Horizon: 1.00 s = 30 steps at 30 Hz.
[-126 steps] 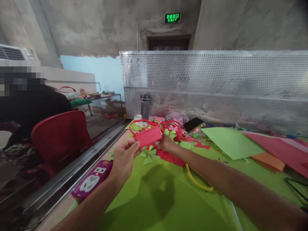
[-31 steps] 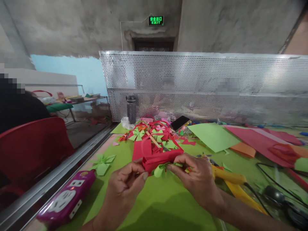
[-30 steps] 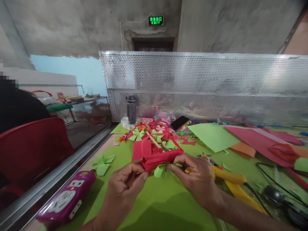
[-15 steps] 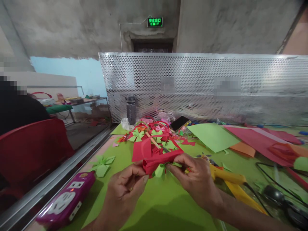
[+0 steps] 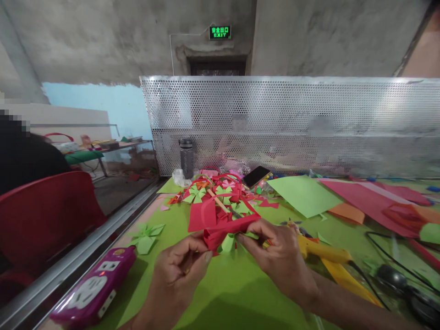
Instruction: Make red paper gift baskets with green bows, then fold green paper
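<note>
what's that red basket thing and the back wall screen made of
Red basket: looks like matte craft paper, going by its creases and thin folded edges. Screen: apparently sheet metal, silvery with a dull sheen and regular punched holes; the exact metal is unclear.

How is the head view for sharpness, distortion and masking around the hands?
Head view: wide-angle bending curves the perforated metal screen; the left hand and right hand on the folded red paper piece look slightly soft; pixelated patches mask the screen and a person at far left.
</note>
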Motion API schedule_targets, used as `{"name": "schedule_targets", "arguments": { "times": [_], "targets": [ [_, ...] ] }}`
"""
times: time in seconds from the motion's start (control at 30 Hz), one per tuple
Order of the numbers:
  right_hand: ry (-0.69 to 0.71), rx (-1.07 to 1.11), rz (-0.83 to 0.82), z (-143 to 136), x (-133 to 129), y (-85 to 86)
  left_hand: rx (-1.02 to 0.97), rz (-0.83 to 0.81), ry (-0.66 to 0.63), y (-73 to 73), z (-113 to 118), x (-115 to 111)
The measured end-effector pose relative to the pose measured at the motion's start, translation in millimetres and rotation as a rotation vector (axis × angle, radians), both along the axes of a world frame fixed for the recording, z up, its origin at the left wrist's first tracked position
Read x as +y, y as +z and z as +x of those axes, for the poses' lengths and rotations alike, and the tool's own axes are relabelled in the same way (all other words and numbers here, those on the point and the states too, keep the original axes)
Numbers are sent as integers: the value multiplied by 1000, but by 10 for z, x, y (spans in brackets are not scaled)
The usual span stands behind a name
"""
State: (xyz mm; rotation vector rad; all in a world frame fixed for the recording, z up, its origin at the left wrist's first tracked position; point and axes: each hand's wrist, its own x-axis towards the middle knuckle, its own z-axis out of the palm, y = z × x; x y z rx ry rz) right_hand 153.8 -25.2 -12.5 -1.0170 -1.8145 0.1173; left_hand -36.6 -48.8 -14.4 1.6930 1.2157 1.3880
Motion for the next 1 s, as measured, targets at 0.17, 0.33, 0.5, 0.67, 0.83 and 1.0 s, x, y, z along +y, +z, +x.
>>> {"name": "schedule_targets", "arguments": {
  "times": [0.17, 0.33, 0.5, 0.67, 0.83, 1.0],
  "targets": [
    [23, -4, -1, -3, 10, -2, -3, -8, 18, -15, -8, 1],
    [19, -21, 6, -9, 10, 2, 9, -25, 7, -56, -21, 5],
    [29, -19, 2, -7, 21, -13, -3, 10, 0, -43, 0, 19],
    [25, -29, 20, -3, 32, -29, 2, -8, -5, -19, 10, 31],
    [36, -32, -16, 0, 32, -25, -5, -12, 12, -27, 3, 25],
    [28, -33, -23, 1, 34, -23, -18, -44, -16, -32, -2, 21]
  ]
}}
